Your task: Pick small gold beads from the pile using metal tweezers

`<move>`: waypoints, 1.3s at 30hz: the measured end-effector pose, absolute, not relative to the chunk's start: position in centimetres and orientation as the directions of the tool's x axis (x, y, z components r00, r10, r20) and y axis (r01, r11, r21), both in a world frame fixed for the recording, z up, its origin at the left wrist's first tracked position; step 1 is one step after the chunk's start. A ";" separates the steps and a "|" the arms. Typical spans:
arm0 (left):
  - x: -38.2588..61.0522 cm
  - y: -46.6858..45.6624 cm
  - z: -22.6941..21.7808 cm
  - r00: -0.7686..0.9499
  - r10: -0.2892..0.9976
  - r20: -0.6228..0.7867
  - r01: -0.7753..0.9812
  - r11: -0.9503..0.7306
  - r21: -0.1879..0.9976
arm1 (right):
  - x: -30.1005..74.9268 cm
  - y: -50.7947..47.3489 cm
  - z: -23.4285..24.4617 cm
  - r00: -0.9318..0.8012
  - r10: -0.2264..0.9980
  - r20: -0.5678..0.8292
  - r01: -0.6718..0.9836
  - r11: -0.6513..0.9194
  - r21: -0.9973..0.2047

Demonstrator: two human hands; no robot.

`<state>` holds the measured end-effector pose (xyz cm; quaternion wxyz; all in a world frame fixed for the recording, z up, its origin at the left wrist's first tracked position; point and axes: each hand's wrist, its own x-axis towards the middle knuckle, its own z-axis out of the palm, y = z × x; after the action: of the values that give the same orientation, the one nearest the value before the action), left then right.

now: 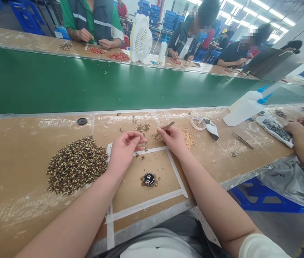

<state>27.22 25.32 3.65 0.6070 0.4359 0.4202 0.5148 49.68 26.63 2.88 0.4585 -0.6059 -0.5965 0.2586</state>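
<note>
My left hand (125,148) is curled in a pinch above the taped white square (177,175); what it pinches is too small to name. My right hand (172,138) grips metal tweezers (165,129) whose tips point toward the left fingertips. A large pile of brown, cream and red patterned pieces (76,165) lies left of the left hand. Several small finished bits (142,128) are scattered just beyond both hands. A heap of tiny tan beads (188,138) lies right of the right hand. A small round black dish (149,179) sits inside the square.
A green conveyor belt (87,84) runs behind the bench. A black disc (82,121), a tape roll (198,123), spare tweezers (242,139) and two white squeeze bottles (244,107) lie on the bench. A co-worker's hands (302,132) work at right; a white fan (140,39) and other people are across.
</note>
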 end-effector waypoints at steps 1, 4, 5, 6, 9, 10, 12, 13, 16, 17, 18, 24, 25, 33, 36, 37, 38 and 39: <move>27.2 25.3 3.7 0.123 0.990 -0.066 -0.249 0.095 0.964 | 49.6 26.5 3.0 0.159 0.958 0.238 0.468 0.139 -0.873; 27.3 25.3 3.9 0.149 0.985 -0.090 -0.214 0.122 0.969 | 49.0 26.1 3.5 0.178 0.949 0.261 0.378 0.179 -0.909; 27.3 25.3 4.0 0.164 0.982 -0.099 -0.200 0.131 0.971 | 48.8 25.9 3.7 0.177 0.947 0.268 0.332 0.199 -0.922; 27.3 25.2 4.0 0.180 0.978 -0.106 -0.186 0.139 0.973 | 48.5 25.8 3.8 0.174 0.945 0.275 0.280 0.221 -0.934; 27.4 25.2 3.9 0.222 0.968 -0.115 -0.135 0.147 0.980 | 47.9 25.5 3.9 0.162 0.943 0.291 0.115 0.275 -0.954; 27.4 25.2 3.8 0.230 0.966 -0.120 -0.113 0.149 0.982 | 47.8 25.4 3.8 0.157 0.943 0.292 0.064 0.285 -0.956; 27.4 25.2 3.6 0.245 0.961 -0.130 -0.067 0.151 0.986 | 47.6 25.4 3.5 0.135 0.948 0.288 -0.028 0.294 -0.955; 27.4 25.2 3.5 0.252 0.959 -0.133 -0.049 0.150 0.988 | 47.6 25.4 3.3 0.118 0.951 0.286 -0.063 0.294 -0.954; 27.4 25.2 3.5 0.281 0.953 -0.113 -0.015 0.123 0.992 | 47.5 25.4 2.9 0.078 0.956 0.283 -0.104 0.290 -0.951; 27.4 25.1 3.5 0.295 0.950 -0.103 0.002 0.107 0.994 | 47.5 25.4 2.9 0.068 0.957 0.283 -0.102 0.289 -0.952; 27.4 25.0 3.6 0.314 0.945 -0.092 0.030 0.086 0.996 | 47.5 25.4 2.9 0.056 0.957 0.284 -0.098 0.288 -0.953; 27.2 24.7 3.8 0.409 0.912 -0.011 0.171 -0.064 0.983 | 46.9 24.9 3.8 -0.016 0.943 0.332 -0.087 0.329 -0.940; 27.1 24.7 3.8 0.410 0.912 -0.010 0.170 -0.066 0.983 | 46.8 24.9 3.9 -0.019 0.941 0.337 -0.086 0.334 -0.939; 27.2 24.5 4.0 0.412 0.911 -0.008 0.160 -0.063 0.985 | 46.8 24.8 4.0 -0.038 0.945 0.326 -0.034 0.325 -0.945; 27.2 24.4 4.0 0.386 0.922 -0.014 0.147 -0.046 0.988 | 46.7 24.9 3.8 -0.010 0.953 0.302 -0.043 0.301 -0.953; 27.1 24.3 4.0 0.375 0.927 -0.021 0.137 -0.033 0.990 | 46.7 24.8 3.7 -0.004 0.956 0.294 -0.040 0.293 -0.955; 27.1 24.3 4.0 0.365 0.931 -0.027 0.123 -0.020 0.992 | 46.7 24.8 3.6 0.000 0.958 0.288 -0.036 0.287 -0.957; 27.1 24.3 4.0 0.358 0.933 -0.033 0.110 -0.008 0.994 | 46.7 24.8 3.6 0.001 0.959 0.282 -0.034 0.282 -0.959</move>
<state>27.12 24.34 4.01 0.5580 0.6064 0.4300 0.3688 46.71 24.82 3.59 0.5735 -0.4144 -0.5585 0.4330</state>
